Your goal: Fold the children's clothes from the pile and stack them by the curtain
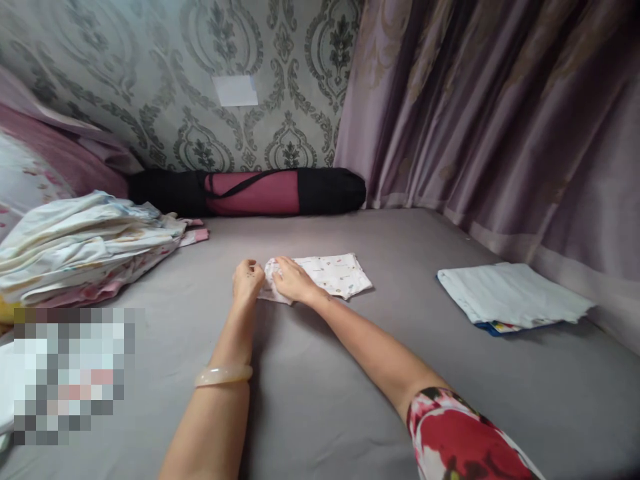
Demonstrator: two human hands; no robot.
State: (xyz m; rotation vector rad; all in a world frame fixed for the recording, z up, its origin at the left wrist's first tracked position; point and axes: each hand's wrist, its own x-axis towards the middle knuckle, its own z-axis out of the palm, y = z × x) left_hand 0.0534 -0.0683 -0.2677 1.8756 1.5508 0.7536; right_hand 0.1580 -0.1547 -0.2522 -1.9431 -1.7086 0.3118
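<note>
A small white garment [335, 272] with a tiny scattered print lies flattened on the grey bedsheet in the middle of the view; its exact kind cannot be made out. At its left end, my left hand [247, 280] is closed, with curled fingers pinching the edge of the cloth. My right hand [296, 281] rests on the garment's left part, fingers stretched out and lying on the fabric. Both hands cover some of that end. A pale bangle [223, 375] circles my left forearm.
A pile of loose clothes [90, 243] lies at the left. Folded pale cloths [515, 293] sit at the right on the grey bedsheet [345, 373]. Along the patterned wall lies a long black and maroon bag [253, 193]. Purple curtains [475, 100] hang at the right.
</note>
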